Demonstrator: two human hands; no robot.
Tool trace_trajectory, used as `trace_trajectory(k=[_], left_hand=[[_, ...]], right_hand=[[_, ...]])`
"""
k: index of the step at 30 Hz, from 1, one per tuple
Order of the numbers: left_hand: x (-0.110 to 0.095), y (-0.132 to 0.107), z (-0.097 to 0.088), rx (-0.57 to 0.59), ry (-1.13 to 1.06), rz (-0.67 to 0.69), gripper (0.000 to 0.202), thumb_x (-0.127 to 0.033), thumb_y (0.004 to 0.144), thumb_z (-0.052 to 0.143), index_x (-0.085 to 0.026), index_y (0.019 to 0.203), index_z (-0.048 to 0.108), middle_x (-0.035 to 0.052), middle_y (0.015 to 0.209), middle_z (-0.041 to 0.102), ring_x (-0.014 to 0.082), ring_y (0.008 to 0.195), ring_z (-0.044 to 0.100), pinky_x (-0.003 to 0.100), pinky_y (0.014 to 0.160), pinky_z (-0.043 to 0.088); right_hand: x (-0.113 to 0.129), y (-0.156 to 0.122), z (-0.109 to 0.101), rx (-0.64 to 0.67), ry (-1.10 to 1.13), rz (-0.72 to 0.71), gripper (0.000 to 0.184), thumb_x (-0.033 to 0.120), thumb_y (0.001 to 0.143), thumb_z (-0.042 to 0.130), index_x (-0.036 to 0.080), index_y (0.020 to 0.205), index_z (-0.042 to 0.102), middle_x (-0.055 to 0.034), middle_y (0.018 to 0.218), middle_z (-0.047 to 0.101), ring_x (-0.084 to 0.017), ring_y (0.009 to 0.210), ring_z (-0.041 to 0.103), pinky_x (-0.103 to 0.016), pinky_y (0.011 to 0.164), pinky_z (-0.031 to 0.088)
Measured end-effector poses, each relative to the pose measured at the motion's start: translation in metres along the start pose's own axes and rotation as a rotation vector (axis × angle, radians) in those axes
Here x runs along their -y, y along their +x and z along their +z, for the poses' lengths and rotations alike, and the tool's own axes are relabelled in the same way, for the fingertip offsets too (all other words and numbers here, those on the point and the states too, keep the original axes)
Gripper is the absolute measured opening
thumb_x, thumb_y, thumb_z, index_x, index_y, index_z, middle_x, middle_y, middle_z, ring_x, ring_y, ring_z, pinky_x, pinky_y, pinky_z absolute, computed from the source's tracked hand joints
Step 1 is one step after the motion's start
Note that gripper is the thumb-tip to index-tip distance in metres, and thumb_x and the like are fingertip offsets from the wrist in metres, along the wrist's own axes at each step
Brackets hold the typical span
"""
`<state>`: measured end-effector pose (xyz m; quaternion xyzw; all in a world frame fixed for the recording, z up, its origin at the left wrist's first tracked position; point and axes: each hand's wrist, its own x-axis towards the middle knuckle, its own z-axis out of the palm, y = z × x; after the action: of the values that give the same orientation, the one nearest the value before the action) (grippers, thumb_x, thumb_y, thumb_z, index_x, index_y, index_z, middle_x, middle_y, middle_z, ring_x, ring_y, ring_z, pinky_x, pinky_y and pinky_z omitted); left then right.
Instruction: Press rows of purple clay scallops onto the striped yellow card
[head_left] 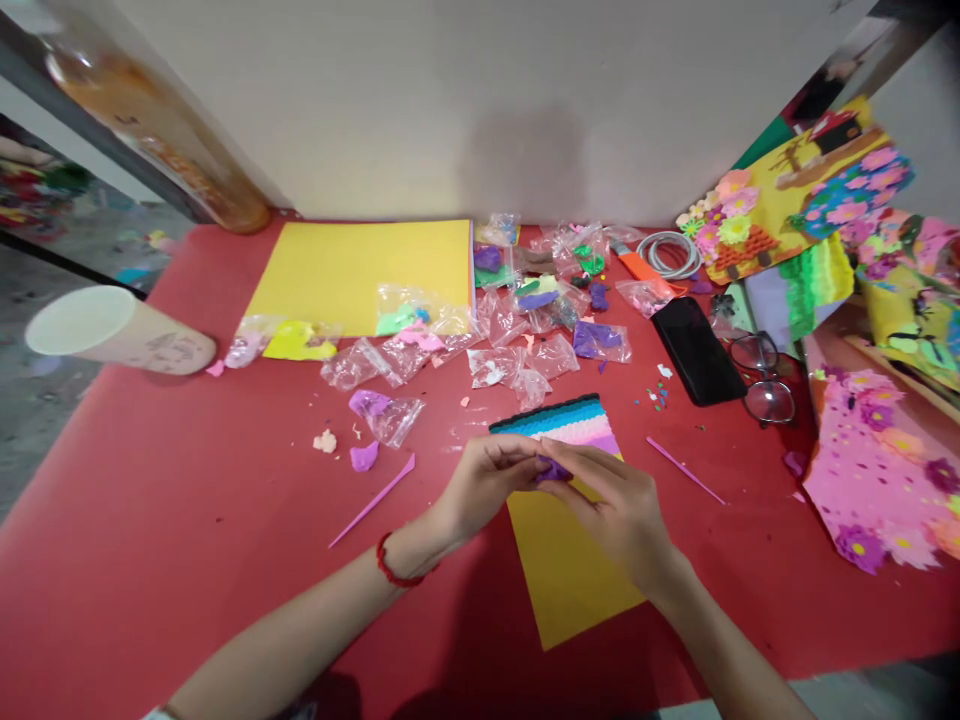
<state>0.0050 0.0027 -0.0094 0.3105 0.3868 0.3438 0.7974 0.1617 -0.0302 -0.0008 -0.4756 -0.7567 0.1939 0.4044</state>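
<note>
Between the fingertips of my left hand (487, 485) and my right hand (611, 505) is a small lump of dark purple modelling clay (553, 468). Both hands pinch it, and the fingers partly hide it. Below them lies a yellow card (574, 570), its upper end covered with bands of black, blue, white, pink and purple clay (566, 420). A pink pointed modelling stick (375, 500) rests left of my hands, and another pink stick (684, 468) lies to the right. A lighter purple clay piece (364, 457) sits near the left stick.
Several plastic bags of clay (525, 310) spread across the back of the red table (187, 500). A paper cup (120, 330) and a bottle (157, 130) stand left, near yellow sheets (360, 270). At right are a phone (697, 350), glasses (765, 375), a coiled cable (669, 255) and flower-decorated crafts (877, 460).
</note>
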Motion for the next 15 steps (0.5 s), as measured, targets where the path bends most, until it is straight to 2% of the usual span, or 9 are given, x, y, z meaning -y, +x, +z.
trace_trajectory(k=[2, 4, 7, 11, 13, 15], left_hand=[[0.003, -0.001, -0.001, 0.081, -0.024, 0.008, 0.022, -0.032, 0.068, 0.075, -0.014, 0.081, 0.072, 0.0064, 0.081, 0.072, 0.0173, 0.075, 0.068, 0.031, 0.078, 0.054], [0.003, -0.003, 0.0, 0.126, -0.033, 0.022, 0.024, -0.028, 0.069, 0.075, -0.016, 0.09, 0.072, 0.0069, 0.089, 0.072, 0.0188, 0.083, 0.068, 0.033, 0.085, 0.052], [-0.003, -0.003, 0.004, 0.054, -0.002, 0.081, 0.022, -0.023, 0.064, 0.078, -0.015, 0.083, 0.071, 0.0057, 0.079, 0.073, 0.0184, 0.075, 0.069, 0.031, 0.076, 0.056], [-0.014, 0.0, 0.008, -0.048, 0.035, 0.041, 0.025, -0.034, 0.066, 0.076, -0.012, 0.069, 0.066, 0.0044, 0.059, 0.069, 0.0172, 0.054, 0.066, 0.029, 0.058, 0.056], [-0.014, 0.001, 0.01, -0.035, 0.025, 0.037, 0.026, -0.035, 0.067, 0.074, -0.011, 0.07, 0.066, 0.0052, 0.061, 0.069, 0.0181, 0.056, 0.066, 0.03, 0.06, 0.055], [-0.011, 0.003, 0.011, 0.01, -0.03, 0.04, 0.023, -0.033, 0.069, 0.072, -0.011, 0.075, 0.068, 0.007, 0.071, 0.071, 0.0194, 0.068, 0.068, 0.029, 0.068, 0.054]], right_hand=[[-0.002, 0.0, 0.001, -0.04, -0.042, 0.003, 0.033, 0.011, 0.085, 0.053, 0.025, 0.114, 0.061, -0.0034, 0.095, 0.072, -0.014, 0.086, 0.069, -0.024, 0.076, 0.059], [-0.003, -0.001, 0.001, -0.031, -0.082, 0.007, 0.041, 0.007, 0.085, 0.048, 0.027, 0.119, 0.057, -0.0027, 0.098, 0.072, -0.014, 0.088, 0.069, -0.024, 0.076, 0.059], [0.001, -0.004, 0.0, 0.024, -0.102, -0.01, 0.054, 0.003, 0.086, 0.038, 0.028, 0.134, 0.042, -0.0046, 0.113, 0.066, -0.015, 0.103, 0.063, -0.026, 0.083, 0.057], [0.008, -0.004, -0.001, 0.176, -0.052, 0.009, 0.062, 0.002, 0.086, 0.03, 0.023, 0.144, 0.018, -0.0075, 0.141, 0.042, -0.016, 0.128, 0.041, -0.033, 0.099, 0.047], [0.008, -0.001, 0.0, 0.213, -0.087, 0.001, 0.065, 0.002, 0.086, 0.028, 0.022, 0.145, 0.01, -0.0073, 0.145, 0.035, -0.017, 0.133, 0.032, -0.038, 0.104, 0.042], [0.007, 0.002, 0.003, 0.235, -0.165, -0.009, 0.067, 0.003, 0.086, 0.027, 0.023, 0.145, 0.005, -0.0069, 0.145, 0.034, -0.019, 0.136, 0.026, -0.045, 0.107, 0.035]])
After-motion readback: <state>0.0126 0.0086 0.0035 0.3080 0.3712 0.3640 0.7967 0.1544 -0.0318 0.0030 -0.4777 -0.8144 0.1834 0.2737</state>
